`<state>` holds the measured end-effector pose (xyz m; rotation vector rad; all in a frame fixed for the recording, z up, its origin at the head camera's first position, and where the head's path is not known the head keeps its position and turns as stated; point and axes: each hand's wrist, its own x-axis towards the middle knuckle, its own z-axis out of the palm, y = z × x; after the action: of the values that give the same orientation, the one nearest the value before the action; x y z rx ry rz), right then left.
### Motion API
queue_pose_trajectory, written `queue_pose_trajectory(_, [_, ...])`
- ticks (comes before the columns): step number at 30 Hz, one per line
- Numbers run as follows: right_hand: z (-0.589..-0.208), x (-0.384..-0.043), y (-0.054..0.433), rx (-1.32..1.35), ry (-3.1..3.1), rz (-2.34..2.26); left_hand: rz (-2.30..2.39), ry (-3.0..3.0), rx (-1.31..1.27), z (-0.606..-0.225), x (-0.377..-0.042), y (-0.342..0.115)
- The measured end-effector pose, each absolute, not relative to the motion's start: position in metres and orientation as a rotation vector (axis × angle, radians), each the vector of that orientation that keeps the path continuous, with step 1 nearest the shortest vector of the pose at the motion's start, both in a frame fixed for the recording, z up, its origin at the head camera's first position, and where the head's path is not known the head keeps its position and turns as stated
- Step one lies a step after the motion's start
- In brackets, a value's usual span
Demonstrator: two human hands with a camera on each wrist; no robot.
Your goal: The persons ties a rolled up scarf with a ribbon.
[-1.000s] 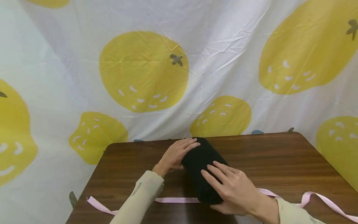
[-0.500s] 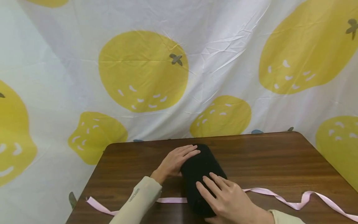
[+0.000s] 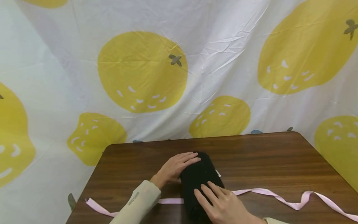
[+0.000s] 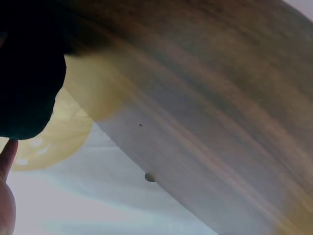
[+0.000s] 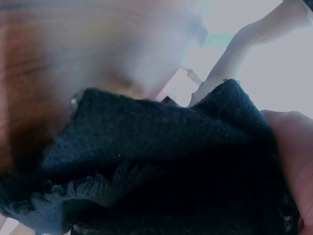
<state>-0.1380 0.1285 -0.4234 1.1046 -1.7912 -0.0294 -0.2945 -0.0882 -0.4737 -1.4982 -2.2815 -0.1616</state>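
Observation:
A thick bundle of black fabric, a folded or rolled scarf, lies across the pink ribbon on the table. Its woolly layers and fringe show in the right wrist view. My left hand holds its far left end, fingers over the top. My right hand grips the near end, fingers on top; its thumb is at the edge in the right wrist view. A small white tag pokes out on the scarf's right. The pink ribbon runs under the scarf and out on both sides.
The brown wooden table has its back edge against a hanging white cloth with yellow fruit prints. The ribbon's left end lies near the table's left edge; its right part curls towards the lower right.
Both hands have drawn the scarf towards me and slightly left. More ribbon shows on the right, and the white tag has come into sight.

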Motion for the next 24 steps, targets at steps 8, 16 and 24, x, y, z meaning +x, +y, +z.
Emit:
queue_pose_trajectory(8, [-0.436, -0.133, 0.125, 1.089, -1.814, 0.003, -0.052, -2.301, -1.514, -0.476, -0.293, -0.088])
queue_pose_trajectory(16, [-0.449, -0.125, 0.126, 1.131, -1.957, -0.021, 0.034, -2.365, -1.532, -0.477, -0.289, -0.087])
queue_pose_trajectory(24, [-0.462, -0.121, 0.125, 1.177, -1.989, -0.049, 0.138, -2.448, -1.546, -0.477, -0.283, -0.085])
